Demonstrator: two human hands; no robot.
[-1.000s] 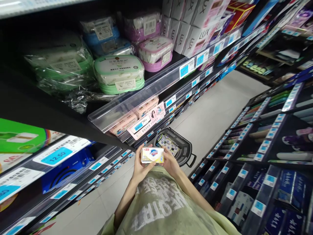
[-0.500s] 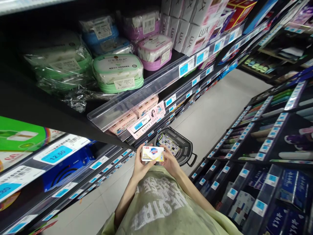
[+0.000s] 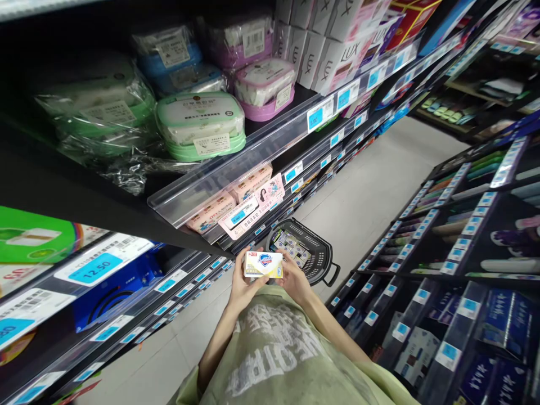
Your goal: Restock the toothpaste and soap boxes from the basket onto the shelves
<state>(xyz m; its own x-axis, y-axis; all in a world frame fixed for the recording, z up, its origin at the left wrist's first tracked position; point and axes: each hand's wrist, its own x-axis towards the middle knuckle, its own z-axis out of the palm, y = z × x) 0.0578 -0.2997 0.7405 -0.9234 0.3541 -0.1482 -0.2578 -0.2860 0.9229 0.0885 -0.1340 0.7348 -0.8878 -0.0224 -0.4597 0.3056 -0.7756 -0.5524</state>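
Both my hands hold a small white and yellow soap box point(image 3: 264, 265) level in front of my chest. My left hand point(image 3: 241, 286) grips its left end with the fingers wrapped round it. On the right end my right hand point(image 3: 295, 279) is closed, thumb along the top edge. Just beyond the box, a black shopping basket point(image 3: 323, 254) stands on the floor with several small boxes inside.
Dark shelves with blue price tags line the aisle on both sides. On the left shelves lie wrapped green, blue and pink soap dishes point(image 3: 200, 125), white LUX boxes point(image 3: 337, 53) and pink soap boxes point(image 3: 230, 199). The pale tiled floor point(image 3: 371, 191) runs ahead between them.
The soap box and both hands have barely shifted; the view has drifted slightly.
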